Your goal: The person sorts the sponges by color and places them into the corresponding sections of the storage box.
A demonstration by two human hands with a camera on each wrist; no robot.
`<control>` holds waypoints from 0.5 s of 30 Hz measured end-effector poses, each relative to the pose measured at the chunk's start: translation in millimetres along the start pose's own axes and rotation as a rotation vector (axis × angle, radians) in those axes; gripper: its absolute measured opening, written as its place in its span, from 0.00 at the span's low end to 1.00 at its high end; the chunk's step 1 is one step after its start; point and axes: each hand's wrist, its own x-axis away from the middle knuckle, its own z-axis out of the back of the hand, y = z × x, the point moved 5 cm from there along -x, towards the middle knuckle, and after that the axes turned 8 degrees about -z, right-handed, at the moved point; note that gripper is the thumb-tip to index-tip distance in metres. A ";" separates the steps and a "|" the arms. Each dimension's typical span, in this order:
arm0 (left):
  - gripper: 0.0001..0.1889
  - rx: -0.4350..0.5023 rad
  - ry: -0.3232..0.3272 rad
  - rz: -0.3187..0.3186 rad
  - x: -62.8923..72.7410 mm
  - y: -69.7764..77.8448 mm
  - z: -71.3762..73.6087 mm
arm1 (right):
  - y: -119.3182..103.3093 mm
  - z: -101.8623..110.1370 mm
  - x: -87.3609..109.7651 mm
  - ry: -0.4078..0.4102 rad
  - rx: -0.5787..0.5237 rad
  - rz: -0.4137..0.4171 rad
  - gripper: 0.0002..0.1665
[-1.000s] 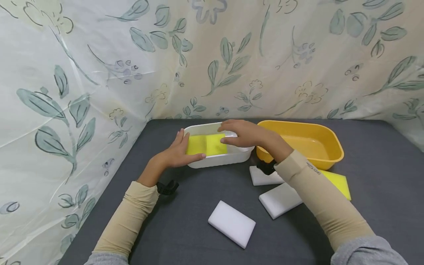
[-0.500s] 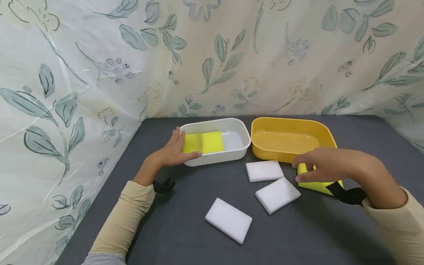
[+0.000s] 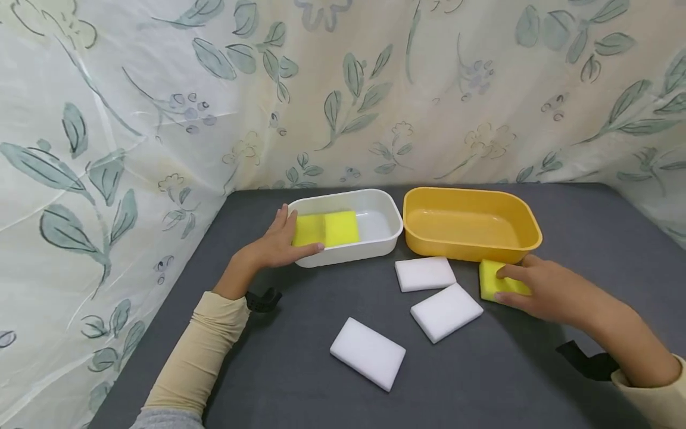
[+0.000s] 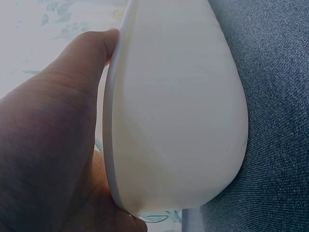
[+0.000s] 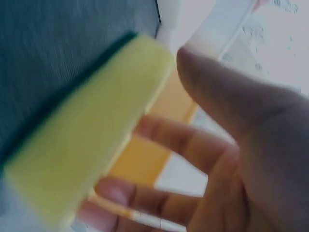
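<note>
My left hand (image 3: 274, 241) grips the left end of a white plastic tub (image 3: 383, 238), the fingers along its end rim and the thumb at the front rim. In the left wrist view, thumb and fingertip span the tub's end wall (image 4: 183, 111). Two yellow sponges (image 3: 342, 229) lie side by side inside the tub. On the right, my right hand (image 3: 557, 292) reaches over a yellow sponge (image 3: 492, 279) on the table, fingers spread. The right wrist view shows the sponge's dark green underside, with fingertips right at its upper edge and the thumb at one corner.
A yellow-orange tub (image 3: 471, 250) stands beside the white one, right behind the loose sponge. Three white sponge blocks lie in front: one (image 3: 426, 274) near the tubs, another (image 3: 446, 312) touching it, a third (image 3: 368, 353) nearer. A floral sheet (image 3: 375, 89) hangs behind the dark table (image 3: 278, 369).
My right hand has left the white tub, swung right and come down at the loose yellow sponge, uncovering the white blocks. My left hand stays at the white tub. The head view has shifted slightly.
</note>
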 end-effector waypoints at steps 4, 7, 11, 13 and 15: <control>0.60 0.002 0.013 -0.001 0.4 0.3 4.5 | -4.0 -1.5 1.9 0.082 0.001 -0.057 0.23; 0.60 0.007 0.012 -0.010 -0.8 -1.1 4.0 | -2.0 -2.8 4.0 0.096 0.020 -0.102 0.23; 0.61 0.002 0.009 -0.015 -1.7 -2.5 0.9 | 5.5 -4.8 9.0 0.051 0.044 -0.110 0.23; 0.61 0.002 0.010 -0.015 -1.3 -2.2 0.0 | 11.1 -4.7 12.1 0.030 0.045 -0.107 0.23; 0.61 0.003 0.007 -0.014 -0.8 -1.0 -0.3 | 17.9 -3.8 15.1 -0.001 0.029 -0.120 0.24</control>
